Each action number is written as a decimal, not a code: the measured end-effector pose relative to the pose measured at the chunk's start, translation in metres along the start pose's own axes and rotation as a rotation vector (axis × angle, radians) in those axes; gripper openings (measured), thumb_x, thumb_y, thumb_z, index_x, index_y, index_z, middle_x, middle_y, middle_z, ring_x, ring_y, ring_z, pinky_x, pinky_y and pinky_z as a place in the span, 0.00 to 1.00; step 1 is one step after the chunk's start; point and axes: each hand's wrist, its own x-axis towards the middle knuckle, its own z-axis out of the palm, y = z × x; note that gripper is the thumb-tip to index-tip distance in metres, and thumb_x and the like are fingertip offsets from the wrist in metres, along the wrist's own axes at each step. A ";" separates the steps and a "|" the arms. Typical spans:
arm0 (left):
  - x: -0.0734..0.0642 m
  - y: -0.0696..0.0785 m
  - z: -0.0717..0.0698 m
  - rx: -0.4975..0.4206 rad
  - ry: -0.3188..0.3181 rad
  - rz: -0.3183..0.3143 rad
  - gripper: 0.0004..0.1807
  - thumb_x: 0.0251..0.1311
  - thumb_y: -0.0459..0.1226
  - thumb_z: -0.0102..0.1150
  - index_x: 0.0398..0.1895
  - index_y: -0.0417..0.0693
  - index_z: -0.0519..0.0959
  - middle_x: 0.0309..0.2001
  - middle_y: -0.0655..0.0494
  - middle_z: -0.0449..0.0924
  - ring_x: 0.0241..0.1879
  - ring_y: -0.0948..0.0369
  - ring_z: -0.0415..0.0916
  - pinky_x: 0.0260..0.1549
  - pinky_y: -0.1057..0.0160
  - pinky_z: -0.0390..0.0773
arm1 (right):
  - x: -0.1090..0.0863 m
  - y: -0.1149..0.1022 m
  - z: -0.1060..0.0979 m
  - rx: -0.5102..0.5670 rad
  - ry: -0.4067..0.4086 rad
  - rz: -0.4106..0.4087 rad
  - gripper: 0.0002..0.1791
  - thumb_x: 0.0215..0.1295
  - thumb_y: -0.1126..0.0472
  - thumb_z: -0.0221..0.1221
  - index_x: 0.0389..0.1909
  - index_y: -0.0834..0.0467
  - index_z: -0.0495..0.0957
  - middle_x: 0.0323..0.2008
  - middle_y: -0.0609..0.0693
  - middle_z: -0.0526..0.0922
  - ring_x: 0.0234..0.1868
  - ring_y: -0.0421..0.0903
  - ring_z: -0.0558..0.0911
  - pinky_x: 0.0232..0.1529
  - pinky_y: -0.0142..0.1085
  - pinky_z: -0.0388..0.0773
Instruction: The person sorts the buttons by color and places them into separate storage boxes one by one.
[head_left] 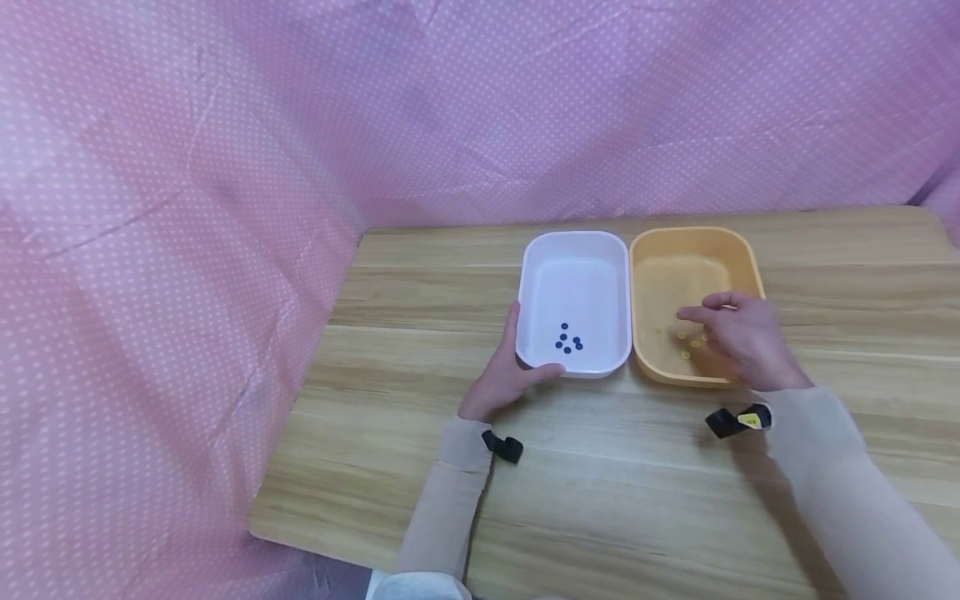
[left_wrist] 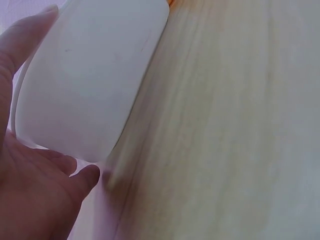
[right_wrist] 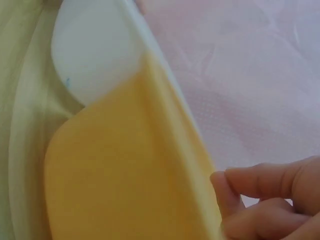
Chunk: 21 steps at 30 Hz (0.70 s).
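My left hand (head_left: 501, 379) holds the near left corner of a white plastic tub (head_left: 574, 246). Its thumb lies on the front rim and the fingers run along the left side. Several small dark blue button-like discs (head_left: 564, 337) lie near the front of that tub. Over the yellow tub (head_left: 686, 237) hovers my right hand (head_left: 750, 337), thumb and forefinger tips close together in the right wrist view. I cannot tell whether a small piece sits between them. Several small yellow discs (head_left: 685, 355) lie on the tub's floor below, partly hidden by the hand.
The two tubs stand side by side, rims nearly touching, on a wood-grain table (head_left: 600, 483). A pink dotted cloth (head_left: 480, 108) hangs behind the table and along its left side. Black straps (head_left: 504, 447) circle both wrists.
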 end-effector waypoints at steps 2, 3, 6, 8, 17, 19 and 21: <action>0.001 0.000 0.000 0.001 0.002 0.010 0.68 0.46 0.45 0.77 0.76 0.73 0.32 0.75 0.58 0.51 0.66 0.57 0.62 0.67 0.49 0.53 | -0.007 -0.003 -0.004 0.044 0.003 -0.034 0.24 0.60 0.49 0.67 0.46 0.56 0.68 0.19 0.38 0.67 0.19 0.36 0.66 0.18 0.31 0.66; 0.002 0.001 -0.001 -0.001 0.002 0.019 0.67 0.45 0.44 0.77 0.77 0.72 0.32 0.74 0.57 0.52 0.65 0.56 0.63 0.67 0.48 0.54 | -0.011 -0.004 -0.006 0.085 0.005 -0.047 0.22 0.59 0.49 0.68 0.44 0.56 0.69 0.19 0.38 0.68 0.18 0.35 0.65 0.18 0.30 0.65; 0.004 0.001 -0.002 -0.008 -0.003 0.049 0.67 0.45 0.41 0.78 0.77 0.69 0.34 0.73 0.56 0.55 0.63 0.54 0.66 0.65 0.47 0.58 | -0.023 -0.006 -0.011 0.267 -0.003 -0.091 0.17 0.58 0.55 0.70 0.39 0.56 0.73 0.21 0.38 0.70 0.18 0.35 0.63 0.17 0.31 0.58; 0.005 0.002 -0.004 0.001 -0.007 0.053 0.67 0.45 0.40 0.78 0.77 0.70 0.34 0.72 0.55 0.56 0.62 0.54 0.67 0.64 0.47 0.60 | -0.031 -0.005 -0.016 0.359 0.002 -0.114 0.15 0.56 0.57 0.71 0.37 0.56 0.75 0.22 0.38 0.73 0.17 0.36 0.63 0.17 0.32 0.55; -0.003 0.028 -0.013 -0.045 -0.051 0.055 0.65 0.47 0.33 0.75 0.76 0.71 0.37 0.72 0.45 0.54 0.64 0.43 0.62 0.63 0.42 0.61 | -0.056 -0.002 -0.026 0.008 0.286 -0.227 0.10 0.59 0.52 0.68 0.35 0.50 0.78 0.31 0.29 0.80 0.28 0.28 0.74 0.21 0.25 0.68; -0.003 0.030 -0.015 -0.030 -0.053 0.056 0.65 0.47 0.33 0.75 0.77 0.69 0.36 0.72 0.45 0.54 0.64 0.44 0.63 0.63 0.43 0.62 | -0.060 -0.001 -0.023 -0.110 0.336 -0.280 0.08 0.61 0.53 0.66 0.36 0.51 0.79 0.32 0.31 0.79 0.28 0.28 0.75 0.20 0.25 0.69; -0.002 0.027 -0.015 -0.026 -0.053 0.063 0.65 0.47 0.33 0.75 0.77 0.68 0.36 0.72 0.44 0.54 0.64 0.43 0.63 0.63 0.42 0.62 | -0.063 0.000 -0.018 -0.216 0.349 -0.355 0.09 0.63 0.54 0.63 0.39 0.55 0.79 0.30 0.38 0.80 0.24 0.32 0.76 0.17 0.27 0.69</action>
